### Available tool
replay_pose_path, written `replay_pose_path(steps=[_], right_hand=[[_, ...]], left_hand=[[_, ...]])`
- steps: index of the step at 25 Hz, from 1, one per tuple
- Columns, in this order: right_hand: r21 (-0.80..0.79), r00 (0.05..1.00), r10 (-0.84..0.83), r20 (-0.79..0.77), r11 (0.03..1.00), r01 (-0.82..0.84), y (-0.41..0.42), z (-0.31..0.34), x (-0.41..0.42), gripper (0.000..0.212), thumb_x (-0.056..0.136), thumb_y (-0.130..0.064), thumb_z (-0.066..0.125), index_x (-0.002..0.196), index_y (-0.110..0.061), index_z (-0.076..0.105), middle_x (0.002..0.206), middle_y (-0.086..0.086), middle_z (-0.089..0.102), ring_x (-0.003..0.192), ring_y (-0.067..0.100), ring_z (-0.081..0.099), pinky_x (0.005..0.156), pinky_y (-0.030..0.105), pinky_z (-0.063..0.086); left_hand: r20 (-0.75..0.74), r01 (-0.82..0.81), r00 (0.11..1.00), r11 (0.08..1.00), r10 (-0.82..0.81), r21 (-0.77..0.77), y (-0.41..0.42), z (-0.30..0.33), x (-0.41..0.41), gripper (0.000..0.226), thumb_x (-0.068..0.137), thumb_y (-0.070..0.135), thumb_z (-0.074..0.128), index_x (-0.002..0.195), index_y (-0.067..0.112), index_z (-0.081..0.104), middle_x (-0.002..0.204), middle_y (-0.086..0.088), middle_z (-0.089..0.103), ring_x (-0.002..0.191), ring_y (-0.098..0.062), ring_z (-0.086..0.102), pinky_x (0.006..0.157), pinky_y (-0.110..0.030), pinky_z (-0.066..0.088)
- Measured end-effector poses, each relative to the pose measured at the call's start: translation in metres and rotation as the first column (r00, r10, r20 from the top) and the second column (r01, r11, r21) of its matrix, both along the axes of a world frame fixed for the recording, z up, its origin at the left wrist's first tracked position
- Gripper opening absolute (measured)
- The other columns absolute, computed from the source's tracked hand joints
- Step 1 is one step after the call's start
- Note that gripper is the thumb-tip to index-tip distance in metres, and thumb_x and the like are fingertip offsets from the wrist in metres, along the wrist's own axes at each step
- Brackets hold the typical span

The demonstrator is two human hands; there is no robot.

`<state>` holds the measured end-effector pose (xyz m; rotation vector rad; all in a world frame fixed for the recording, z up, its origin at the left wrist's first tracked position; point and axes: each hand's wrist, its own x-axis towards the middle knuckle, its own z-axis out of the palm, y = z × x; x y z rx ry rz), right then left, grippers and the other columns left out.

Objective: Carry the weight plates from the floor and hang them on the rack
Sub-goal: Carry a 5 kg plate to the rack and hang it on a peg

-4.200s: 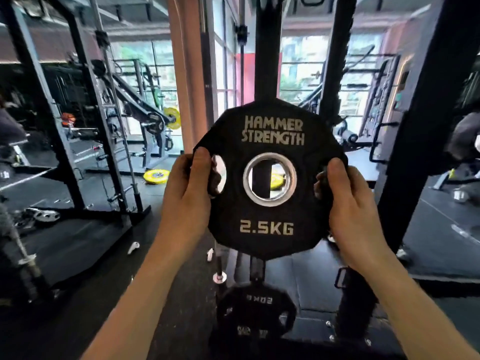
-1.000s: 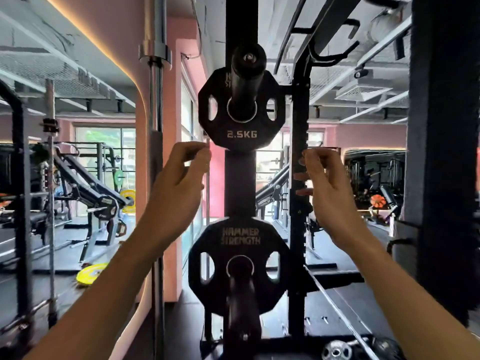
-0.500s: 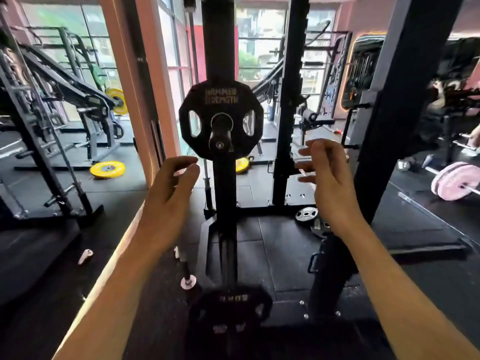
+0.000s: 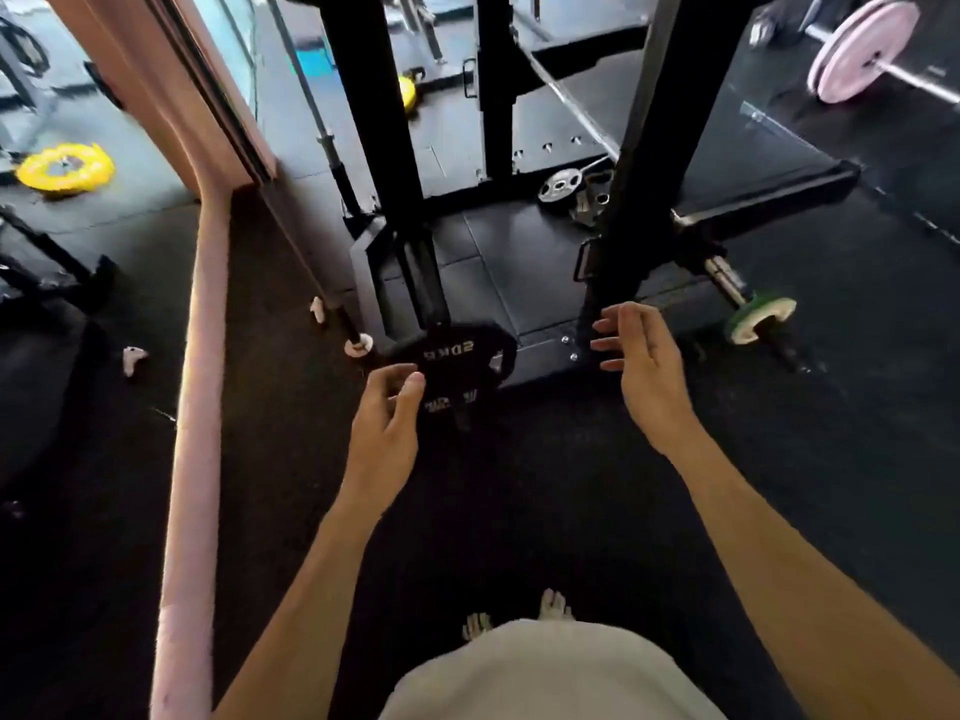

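- Weight plate (image 4: 457, 356), black and many-sided with pale lettering, sits low at the foot of the rack's near upright (image 4: 384, 163); we cannot tell whether it hangs on a peg or rests on the floor.
- Our left hand (image 4: 384, 423) reaches forward and down, its thumb and curled fingers (image 4: 413, 384) just in front of the plate's near-left edge. They are loosely apart and hold nothing; whether they touch the plate we cannot tell.
- Our right hand (image 4: 641, 366) hovers to the right of the plate, clear of it, palm turned inward, fingers spread and slightly bent, holding nothing.
- Both forearms are bare and stretch out from the bottom of the view; a pale garment (image 4: 545, 672) and bare toes (image 4: 553, 605) show below the plate.
- The rack is matte black square steel; a second upright (image 4: 639, 148) stands right of the plate, just behind our right hand.
- The floor (image 4: 519, 511) is dark speckled rubber, with smoother black tiles beyond the plate inside the rack's base.
- Small silvery plates (image 4: 558, 188) lie on those tiles, beyond and to the right of the plate.
- A barbell end with a green-and-white disc (image 4: 761, 319) lies well right of the plate; a pink-plated barbell (image 4: 857, 49) is far beyond it.
- A yellow plate (image 4: 65, 166) lies well left of the plate, past a pink wall edge (image 4: 200, 407).
- Between the plate and our feet the rubber floor is open; to its left a thin bar with a white foot (image 4: 358, 345) stands close by.
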<state>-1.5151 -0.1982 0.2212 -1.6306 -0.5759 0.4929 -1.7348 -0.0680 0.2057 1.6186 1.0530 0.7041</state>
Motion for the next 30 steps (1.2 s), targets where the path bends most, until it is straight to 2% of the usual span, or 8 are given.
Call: replay_pose_path(steps=[7,10,13,16,21,24,27,30], right_hand=[[-0.276,0.974,-0.191,-0.125,0.949,0.150,-0.069,-0.085,-0.060,0.030,0.100,-0.049,0.037,0.101,-0.026,0.057,0.100,-0.001,0.064,0.087,0.012,0.064,0.078,0.032,0.051],[-0.437,0.933,-0.294,-0.210,0.881,0.179,-0.113,-0.122,-0.083,0.041,0.099,-0.053,0.037,0.105,-0.017,0.057,0.099,0.004,0.064,0.085,0.014,0.062,0.076,0.030,0.049],[-0.584,0.861,-0.410,-0.302,0.793,0.173,-0.165,-0.157,-0.105,0.042,0.101,-0.048,0.039,0.104,-0.011,0.058,0.096,0.009,0.065,0.085,0.020,0.061,0.068,0.028,0.045],[-0.705,0.767,-0.542,-0.344,0.688,0.170,-0.230,-0.189,-0.131,0.042,0.101,-0.044,0.042,0.105,-0.006,0.060,0.098,0.014,0.067,0.083,0.023,0.061,0.068,0.033,0.045],[-0.795,0.555,-0.700,-0.449,0.597,0.111,-0.341,-0.221,-0.171,0.039,0.101,-0.040,0.043,0.110,-0.006,0.059,0.093,0.010,0.065,0.081,0.023,0.060,0.066,0.033,0.047],[-0.794,0.434,-0.758,-0.488,0.592,0.140,-0.407,-0.229,-0.182,0.034,0.101,-0.039,0.046,0.111,-0.009,0.060,0.095,0.009,0.066,0.084,0.024,0.061,0.061,0.029,0.049],[-0.796,0.356,-0.796,-0.489,0.574,0.192,-0.471,-0.234,-0.180,0.032,0.100,-0.036,0.049,0.110,-0.008,0.061,0.087,0.007,0.065,0.077,0.023,0.060,0.059,0.027,0.046],[-0.812,0.330,-0.810,-0.484,0.557,0.175,-0.535,-0.230,-0.167,0.022,0.099,-0.033,0.051,0.104,-0.014,0.059,0.083,0.008,0.063,0.069,0.023,0.060,0.056,0.025,0.047]], left_hand=[[-0.192,0.199,0.953,0.963,-0.233,-0.182,-0.030,-0.070,-0.035,0.018,0.102,0.039,0.045,0.113,0.030,0.054,0.109,0.013,0.059,0.108,-0.009,0.059,0.088,-0.028,0.046],[-0.330,0.306,0.855,0.904,-0.399,-0.299,-0.044,-0.097,-0.040,0.028,0.102,0.043,0.043,0.122,0.026,0.052,0.113,0.011,0.056,0.109,-0.011,0.056,0.089,-0.027,0.044],[-0.447,0.322,0.718,0.824,-0.534,-0.466,-0.061,-0.128,-0.040,0.036,0.101,0.045,0.044,0.128,0.021,0.050,0.115,0.007,0.054,0.109,-0.014,0.056,0.092,-0.033,0.048],[-0.549,0.380,0.521,0.753,-0.654,-0.537,-0.084,-0.161,-0.036,0.036,0.099,0.045,0.048,0.124,0.018,0.053,0.111,0.000,0.060,0.094,-0.015,0.059,0.079,-0.032,0.050],[-0.622,0.561,-0.011,0.510,-0.783,-0.652,-0.140,-0.189,-0.012,0.034,0.099,0.043,0.050,0.120,0.016,0.054,0.104,-0.003,0.060,0.086,-0.015,0.056,0.075,-0.031,0.047],[-0.624,0.595,-0.245,0.393,-0.742,-0.701,-0.184,-0.194,0.018,0.030,0.101,0.039,0.048,0.120,0.016,0.053,0.096,0.001,0.058,0.085,-0.015,0.056,0.070,-0.029,0.047],[-0.669,0.626,-0.294,0.392,-0.682,-0.675,-0.234,-0.201,0.060,0.029,0.100,0.037,0.048,0.119,0.015,0.054,0.102,-0.004,0.060,0.090,-0.019,0.059,0.076,-0.033,0.051],[-0.717,0.703,-0.220,0.402,-0.661,-0.586,-0.289,-0.211,0.110,0.030,0.100,0.034,0.050,0.120,0.012,0.058,0.117,-0.009,0.062,0.102,-0.024,0.058,0.087,-0.036,0.049]])
